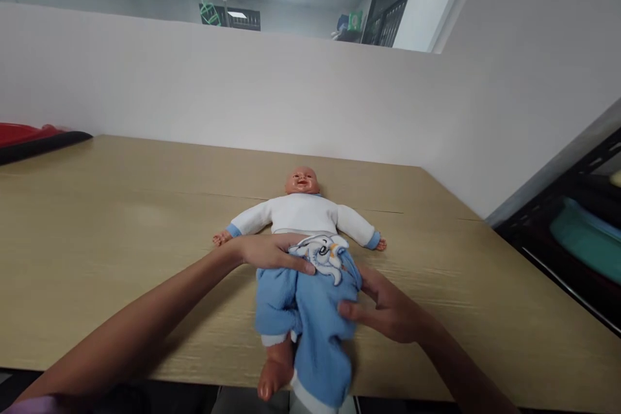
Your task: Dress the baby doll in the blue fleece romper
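A baby doll (303,182) lies on its back on the wooden table (121,233), head away from me. It wears a white top with blue cuffs (303,215) and blue trousers (303,310) with a white elephant patch at the waist. My left hand (269,251) lies across the doll's waist, its fingers closed on the top edge of the trousers. My right hand (385,310) holds the trousers' side at the doll's hip, with the thumb pressed into the cloth. One bare foot (272,378) sticks out over the table's near edge.
A white partition wall (242,90) stands behind the table. A red and black object (29,139) lies at the far left edge. At the right stands a dark rack (572,233) holding a teal container.
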`<state>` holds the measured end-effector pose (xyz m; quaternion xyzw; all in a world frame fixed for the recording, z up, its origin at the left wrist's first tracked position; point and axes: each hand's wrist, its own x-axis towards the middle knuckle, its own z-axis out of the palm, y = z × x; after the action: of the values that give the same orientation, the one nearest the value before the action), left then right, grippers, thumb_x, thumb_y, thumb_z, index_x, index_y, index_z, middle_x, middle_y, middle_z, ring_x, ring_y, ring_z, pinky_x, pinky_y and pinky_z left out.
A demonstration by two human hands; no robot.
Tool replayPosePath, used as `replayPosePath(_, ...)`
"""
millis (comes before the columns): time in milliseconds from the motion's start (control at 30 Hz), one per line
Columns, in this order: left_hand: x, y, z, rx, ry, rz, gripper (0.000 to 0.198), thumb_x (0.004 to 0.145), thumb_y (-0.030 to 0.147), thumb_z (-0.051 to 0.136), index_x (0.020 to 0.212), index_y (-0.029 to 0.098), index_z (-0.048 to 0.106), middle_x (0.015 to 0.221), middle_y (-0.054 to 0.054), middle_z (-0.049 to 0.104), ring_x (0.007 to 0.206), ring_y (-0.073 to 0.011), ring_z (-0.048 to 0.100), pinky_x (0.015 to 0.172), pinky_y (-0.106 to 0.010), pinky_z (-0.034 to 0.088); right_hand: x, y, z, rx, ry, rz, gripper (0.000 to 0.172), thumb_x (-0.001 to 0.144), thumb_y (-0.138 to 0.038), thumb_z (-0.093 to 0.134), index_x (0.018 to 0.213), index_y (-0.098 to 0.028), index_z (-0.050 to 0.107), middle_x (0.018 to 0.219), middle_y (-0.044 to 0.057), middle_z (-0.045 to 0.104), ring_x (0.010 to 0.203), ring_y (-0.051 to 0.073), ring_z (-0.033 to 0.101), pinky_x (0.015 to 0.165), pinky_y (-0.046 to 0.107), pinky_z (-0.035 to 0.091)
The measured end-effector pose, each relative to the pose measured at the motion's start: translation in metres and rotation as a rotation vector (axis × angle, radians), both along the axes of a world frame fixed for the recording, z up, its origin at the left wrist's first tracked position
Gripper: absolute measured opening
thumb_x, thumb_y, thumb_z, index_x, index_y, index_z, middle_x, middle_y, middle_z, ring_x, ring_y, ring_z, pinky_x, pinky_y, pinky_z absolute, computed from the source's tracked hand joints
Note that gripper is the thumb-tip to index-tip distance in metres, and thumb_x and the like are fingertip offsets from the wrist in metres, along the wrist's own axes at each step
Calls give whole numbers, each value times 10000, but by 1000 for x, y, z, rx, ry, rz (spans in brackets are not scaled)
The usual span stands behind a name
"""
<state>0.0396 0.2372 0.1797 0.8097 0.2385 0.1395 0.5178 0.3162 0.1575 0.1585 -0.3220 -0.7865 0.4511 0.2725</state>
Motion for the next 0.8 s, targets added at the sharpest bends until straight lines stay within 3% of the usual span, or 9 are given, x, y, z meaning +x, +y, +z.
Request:
replayPosePath(167, -8, 3, -12, -120, 118, -82, 560, 825, 605, 813, 1218, 212, 745, 1253, -42, 775, 1179, -298, 694, 1050, -388, 545, -13, -3, -4, 94, -83, -174, 308, 1064, -451, 518, 1041, -209, 706, 910, 14, 739, 853, 212, 688, 800, 331, 593)
replayPosePath(267, -11, 1, -19, -204, 118, -232, 607, 710, 539, 931, 1191, 204, 773, 1166, -30, 814, 1097, -302, 739, 992, -371, 589, -18, -10, 10, 105, -257, -67, 268, 939, -474, 722, 1020, -220, 751, 902, 9, 764, 792, 216, 711, 714, 305, 607)
replayPosePath(367, -11, -4, -23, -236, 59, -317, 550, 735, 489, 932, 1174, 191, 785, 1154, -38, 817, 1076, -291, 749, 999, -362, 589, -21, -22, 22, 184, -322, 25, 303, 805, -448, 865, 1031, -259, 798, 1162, 54, 779, 1037, 285, 746, 881, 346, 635)
replayPosePath(433, -9, -6, -27, -266, -23, -347, 524, 797, 508, 883, 1180, 167, 776, 1162, -54, 806, 1094, -285, 738, 1011, -366, 582, -22, -29, 19, 201, -280, 5, 285, 867, -446, 807, 1093, -272, 799, 1329, 76, 726, 1201, 307, 699, 1036, 387, 588)
replayPosePath(500, -10, -5, -32, -270, -97, -323, 525, 844, 542, 833, 1193, 157, 761, 1188, -61, 787, 1143, -280, 713, 1054, -376, 559, -23, -34, 9, 94, -236, -66, 336, 972, -492, 667, 1188, -252, 761, 1246, 94, 747, 1145, 294, 709, 1022, 407, 588)
replayPosePath(567, -12, -2, -37, -251, -105, -224, 522, 867, 574, 801, 1199, 174, 754, 1224, -54, 773, 1190, -278, 689, 1112, -393, 521, -24, -37, -2, -82, -201, -165, 465, 1028, -576, 533, 1265, -216, 708, 1064, 88, 765, 1011, 279, 722, 935, 411, 611)
replayPosePath(633, -15, 1, -40, -248, -54, -96, 545, 843, 598, 812, 1215, 206, 746, 1262, -44, 764, 1229, -285, 673, 1151, -416, 491, -27, -39, -8, -234, -178, -251, 567, 1032, -649, 468, 1313, -197, 663, 1007, 79, 753, 940, 267, 714, 877, 407, 616)
replayPosePath(733, -17, 1, -40, -295, 32, -12, 636, 766, 621, 861, 1230, 205, 737, 1273, -57, 766, 1231, -311, 679, 1117, -439, 522, -36, -44, 1, -317, -226, -279, 644, 956, -701, 590, 1361, -203, 639, 1099, 92, 760, 973, 284, 715, 883, 415, 607)
replayPosePath(800, -16, -1, -37, -338, 44, -127, 680, 709, 595, 908, 1216, 171, 743, 1237, -77, 780, 1185, -325, 704, 1047, -436, 574, -43, -50, 13, -303, -290, -214, 676, 830, -672, 779, 1330, -229, 678, 1177, 92, 768, 1045, 314, 714, 929, 422, 594)
